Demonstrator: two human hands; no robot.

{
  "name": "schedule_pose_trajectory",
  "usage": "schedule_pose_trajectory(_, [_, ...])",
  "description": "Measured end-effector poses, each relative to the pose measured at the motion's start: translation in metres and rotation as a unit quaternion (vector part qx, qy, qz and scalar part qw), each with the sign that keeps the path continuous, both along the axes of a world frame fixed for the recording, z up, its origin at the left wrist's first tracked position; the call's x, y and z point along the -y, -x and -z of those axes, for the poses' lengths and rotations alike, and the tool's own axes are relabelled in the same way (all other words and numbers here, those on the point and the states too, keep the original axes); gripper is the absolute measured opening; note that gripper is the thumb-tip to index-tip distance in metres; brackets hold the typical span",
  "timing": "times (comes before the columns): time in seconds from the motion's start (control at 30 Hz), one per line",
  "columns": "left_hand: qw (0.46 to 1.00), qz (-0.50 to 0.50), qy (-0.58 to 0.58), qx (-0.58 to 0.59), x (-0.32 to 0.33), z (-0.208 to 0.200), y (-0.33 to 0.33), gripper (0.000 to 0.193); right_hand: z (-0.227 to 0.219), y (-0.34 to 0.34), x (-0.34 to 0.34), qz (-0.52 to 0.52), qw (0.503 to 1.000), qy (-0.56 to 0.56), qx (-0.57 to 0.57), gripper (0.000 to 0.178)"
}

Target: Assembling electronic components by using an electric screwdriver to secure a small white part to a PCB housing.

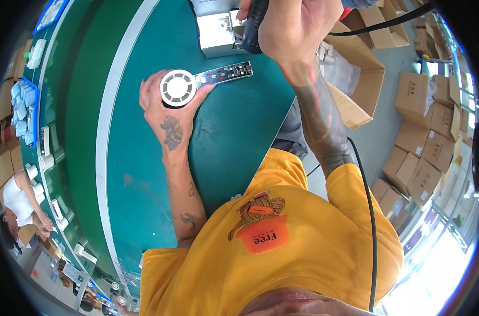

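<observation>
On the green tabletop (234, 121), my left hand (168, 113) is closed around the round, slotted white head of a handheld fan (178, 88). The fan's handle points right, with a dark circuit board (223, 75) exposed along it. At the top of the view, my right hand (297, 37) grips a black cylindrical tool (256, 26) that looks like an electric screwdriver. Its working tip cannot be made out. Just left of the tool stands an open white box (221, 50) with shiny metal parts in it.
A green conveyor belt (76, 131) with a pale metal rail (103, 158) runs along the left. White parts and a blue tray (35, 113) line its far side, where another person (26, 203) works. Cardboard boxes (424, 142) stand at right. Black cable (374, 237) crosses my shirt.
</observation>
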State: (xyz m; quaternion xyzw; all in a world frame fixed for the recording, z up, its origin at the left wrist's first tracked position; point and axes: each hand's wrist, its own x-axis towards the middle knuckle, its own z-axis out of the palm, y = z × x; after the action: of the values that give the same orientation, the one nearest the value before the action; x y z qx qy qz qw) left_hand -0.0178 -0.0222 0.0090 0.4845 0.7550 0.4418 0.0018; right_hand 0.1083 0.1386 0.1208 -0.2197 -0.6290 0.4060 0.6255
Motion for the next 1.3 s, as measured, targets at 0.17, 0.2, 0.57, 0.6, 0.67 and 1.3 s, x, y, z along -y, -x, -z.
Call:
schedule_pose_trajectory(0.17, [1.000, 0.002, -0.001, 0.006, 0.001, 0.000, 0.000, 0.063, 0.006, -0.007, 0.004, 0.014, 1.000, 0.002, 0.018, 0.035])
schedule_pose_trajectory(0.2, [1.000, 0.000, 0.007, 0.002, 0.001, -0.001, -0.001, 0.063, 0.007, -0.009, 0.004, 0.028, 0.999, 0.004, 0.019, 0.037])
schedule_pose_trajectory(0.57, [1.000, 0.006, 0.009, 0.012, -0.003, -0.007, -0.006, 0.063, -0.045, 0.005, -0.027, -0.016, 0.978, -0.200, -0.049, 0.027])
schedule_pose_trajectory(0.6, [1.000, 0.001, 0.009, 0.007, -0.001, -0.007, -0.005, 0.063, -0.034, 0.021, -0.044, 0.024, 0.962, -0.267, -0.055, 0.026])
schedule_pose_trajectory(0.67, [1.000, -0.007, 0.007, 0.016, 0.002, -0.006, -0.004, 0.063, -0.027, 0.031, -0.038, -0.004, 0.967, -0.241, -0.078, 0.026])
schedule_pose_trajectory(1.3, [1.000, -0.007, 0.015, 0.019, 0.002, -0.003, -0.002, 0.064, 0.000, -0.012, 0.004, -0.014, 1.000, -0.016, -0.003, 0.037])
